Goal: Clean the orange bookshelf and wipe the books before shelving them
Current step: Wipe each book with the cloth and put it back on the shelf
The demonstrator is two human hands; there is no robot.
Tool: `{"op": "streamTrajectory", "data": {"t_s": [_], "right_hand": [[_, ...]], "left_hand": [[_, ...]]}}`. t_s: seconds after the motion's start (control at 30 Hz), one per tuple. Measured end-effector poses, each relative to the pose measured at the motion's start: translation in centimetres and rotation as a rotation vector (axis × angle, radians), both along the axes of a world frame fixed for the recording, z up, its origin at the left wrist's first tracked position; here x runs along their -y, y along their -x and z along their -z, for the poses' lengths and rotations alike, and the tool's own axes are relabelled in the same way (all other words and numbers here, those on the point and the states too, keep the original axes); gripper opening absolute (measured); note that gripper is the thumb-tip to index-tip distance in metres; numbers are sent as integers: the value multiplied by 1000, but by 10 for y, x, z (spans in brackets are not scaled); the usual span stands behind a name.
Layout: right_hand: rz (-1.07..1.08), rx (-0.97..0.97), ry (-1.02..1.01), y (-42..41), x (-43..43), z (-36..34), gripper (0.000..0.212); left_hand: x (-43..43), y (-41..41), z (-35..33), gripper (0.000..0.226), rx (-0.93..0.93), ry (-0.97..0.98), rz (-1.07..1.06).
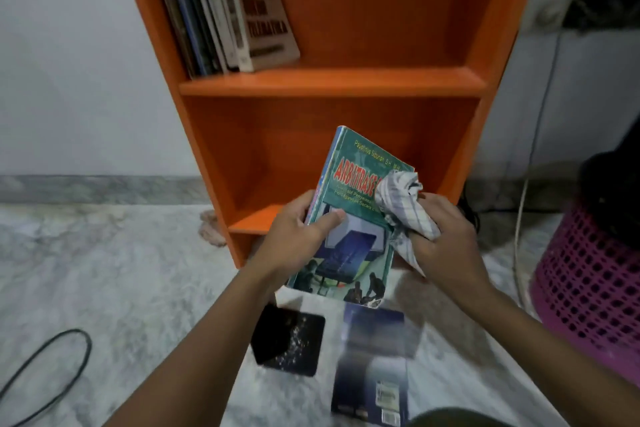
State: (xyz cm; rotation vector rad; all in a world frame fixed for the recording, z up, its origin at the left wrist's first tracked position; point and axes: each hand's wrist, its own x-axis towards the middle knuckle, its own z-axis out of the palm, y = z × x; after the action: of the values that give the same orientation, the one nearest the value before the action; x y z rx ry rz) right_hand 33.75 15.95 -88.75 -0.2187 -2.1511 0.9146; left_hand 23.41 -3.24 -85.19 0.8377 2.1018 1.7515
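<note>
The left hand is curled round the spine side of a green book, with the thumb laid across the front cover and the other fingers hidden behind it. The right hand is closed round a crumpled white checked cloth, which is pressed against the right edge of the cover, over the end of the red title. The book is held by the 2 hands in the air, tilted with its top away from the person, in front of the lower compartment of the orange bookshelf. On the shelf above, a row of books is seen leaning at the left side, with the rest of that shelf left bare. Below the held book, a blue book and a dark flat object speckled with white are seen lying close together on the marble floor. A pink plastic basket is placed at the right, with a pale cable hanging beside it, and a black cable loop is seen on the floor at the left.
</note>
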Motion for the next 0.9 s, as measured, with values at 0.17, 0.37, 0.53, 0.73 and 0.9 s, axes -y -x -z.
{"op": "streamTrajectory", "data": {"t_s": [0.17,0.37,0.53,0.73,0.9], "right_hand": [[-67,-123,-149,32,8,-116,52],[-111,-219,-167,69,3,-217,36],[-102,-193,-184,106,-16,-269,32],[-138,-175,-134,143,-29,-285,28],[-185,-173,-51,168,-42,-280,30]], "left_hand": [[18,14,-100,18,-263,-190,-102],[-11,55,-175,21,-612,-388,-382],[-55,128,-193,11,-737,-384,-613],[-97,204,-178,14,-658,-221,-852],[-103,239,-163,39,-688,220,-1076]]}}
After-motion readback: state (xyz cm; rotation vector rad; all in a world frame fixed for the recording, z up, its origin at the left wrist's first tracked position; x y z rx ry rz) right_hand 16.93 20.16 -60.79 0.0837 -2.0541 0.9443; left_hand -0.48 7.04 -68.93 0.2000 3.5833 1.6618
